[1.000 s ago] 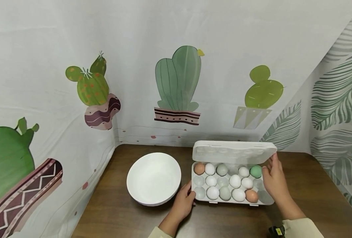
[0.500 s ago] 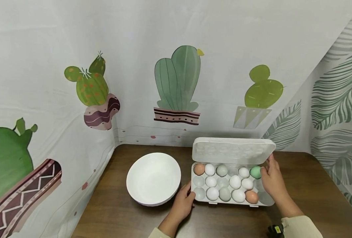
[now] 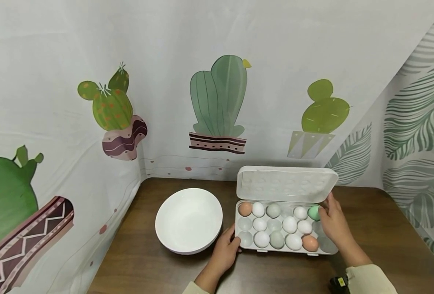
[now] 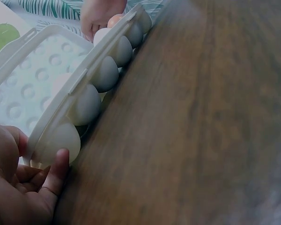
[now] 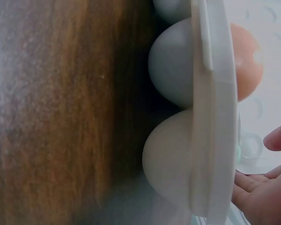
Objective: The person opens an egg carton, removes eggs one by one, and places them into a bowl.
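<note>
A white plastic egg carton (image 3: 286,251) lies on the table with its lid (image 3: 286,183) raised at the back. White, pale grey-green, brown and green eggs fill many of its cups; several cups hold none. My left hand (image 3: 224,250) grips the carton's front left corner, the fingers curled about the end cup in the left wrist view. At the right end, my right hand (image 3: 335,223) touches the lid's lower corner beside the green egg (image 3: 313,212). Its thumb (image 5: 275,138) stands apart from the fingers in the right wrist view. Some right fingertips are hidden behind the lid.
A large white bowl (image 3: 189,220) stands left of the carton, close to my left hand. Brown wooden tabletop (image 3: 268,273) runs toward me in front of both. Behind the table hangs a white cloth (image 3: 162,94) printed with cacti; leaf-patterned cloth (image 3: 415,122) covers the right side.
The lid has tilted further back, away from me. My right hand has followed it slightly back and to the left. My left hand stays on the carton's corner.
</note>
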Demonstrator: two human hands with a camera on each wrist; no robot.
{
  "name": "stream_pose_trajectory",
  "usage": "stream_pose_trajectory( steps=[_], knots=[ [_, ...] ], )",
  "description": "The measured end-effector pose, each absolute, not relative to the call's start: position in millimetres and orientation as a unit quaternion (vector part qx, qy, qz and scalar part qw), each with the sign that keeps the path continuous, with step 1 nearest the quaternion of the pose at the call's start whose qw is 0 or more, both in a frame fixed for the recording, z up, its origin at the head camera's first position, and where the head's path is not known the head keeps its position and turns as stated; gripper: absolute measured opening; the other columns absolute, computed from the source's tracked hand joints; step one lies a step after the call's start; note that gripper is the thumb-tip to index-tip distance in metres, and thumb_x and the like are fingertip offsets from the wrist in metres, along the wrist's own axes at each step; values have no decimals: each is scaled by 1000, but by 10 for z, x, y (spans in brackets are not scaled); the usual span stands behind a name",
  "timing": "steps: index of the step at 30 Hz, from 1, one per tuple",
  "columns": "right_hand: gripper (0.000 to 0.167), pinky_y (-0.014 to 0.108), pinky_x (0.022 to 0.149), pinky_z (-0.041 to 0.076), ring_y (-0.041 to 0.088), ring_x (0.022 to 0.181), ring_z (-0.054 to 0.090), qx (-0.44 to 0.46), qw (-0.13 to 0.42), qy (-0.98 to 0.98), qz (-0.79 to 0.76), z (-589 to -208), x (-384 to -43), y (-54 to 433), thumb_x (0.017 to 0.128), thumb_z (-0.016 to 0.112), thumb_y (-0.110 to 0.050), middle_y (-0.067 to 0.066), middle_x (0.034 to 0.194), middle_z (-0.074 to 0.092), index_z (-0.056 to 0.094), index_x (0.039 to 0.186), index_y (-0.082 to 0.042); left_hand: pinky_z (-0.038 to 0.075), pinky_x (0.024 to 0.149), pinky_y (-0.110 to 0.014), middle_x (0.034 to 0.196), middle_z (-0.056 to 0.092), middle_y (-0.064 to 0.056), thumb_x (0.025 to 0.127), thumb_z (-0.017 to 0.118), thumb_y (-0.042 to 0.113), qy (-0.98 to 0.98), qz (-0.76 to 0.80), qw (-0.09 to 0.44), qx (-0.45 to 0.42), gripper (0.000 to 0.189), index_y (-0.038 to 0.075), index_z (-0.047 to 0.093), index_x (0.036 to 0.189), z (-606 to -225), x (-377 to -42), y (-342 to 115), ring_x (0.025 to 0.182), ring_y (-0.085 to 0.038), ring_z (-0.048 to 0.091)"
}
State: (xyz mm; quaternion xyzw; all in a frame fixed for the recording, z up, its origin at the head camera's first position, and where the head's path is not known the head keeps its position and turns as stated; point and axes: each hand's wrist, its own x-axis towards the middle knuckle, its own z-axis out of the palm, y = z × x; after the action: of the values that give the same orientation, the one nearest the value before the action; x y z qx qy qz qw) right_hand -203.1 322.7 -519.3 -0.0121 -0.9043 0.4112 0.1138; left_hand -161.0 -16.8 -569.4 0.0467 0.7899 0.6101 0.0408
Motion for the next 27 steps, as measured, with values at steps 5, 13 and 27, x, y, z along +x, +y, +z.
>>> stream_pose_trajectory(
  steps=[5,13,27],
  knots=[
    [68,70,112,28,59,141,29,-16,97,-906,411,-5210,-2042,3228,104,39,-14,44,154,22,3,156,11,57,62,-26,121,60,-20,91,49,-2,782,620,39,52,57,4,50,147,-5753,-1616,-192,78,-12,60],
    [71,70,114,25,60,142,26,-28,71,-914,398,-5258,-2061,3235,105,39,-19,45,153,22,1,155,13,56,70,-22,121,61,-16,90,52,3,780,622,41,55,58,5,51,147,-5800,-1636,-224,89,-10,60],
    [74,69,116,21,59,145,19,-40,25,-924,380,-5325,-2073,3241,107,37,-30,42,156,20,2,155,15,53,78,-20,120,63,-11,90,54,5,802,595,34,51,57,6,52,147,-5785,-1644,-228,98,-11,58]
  ],
)
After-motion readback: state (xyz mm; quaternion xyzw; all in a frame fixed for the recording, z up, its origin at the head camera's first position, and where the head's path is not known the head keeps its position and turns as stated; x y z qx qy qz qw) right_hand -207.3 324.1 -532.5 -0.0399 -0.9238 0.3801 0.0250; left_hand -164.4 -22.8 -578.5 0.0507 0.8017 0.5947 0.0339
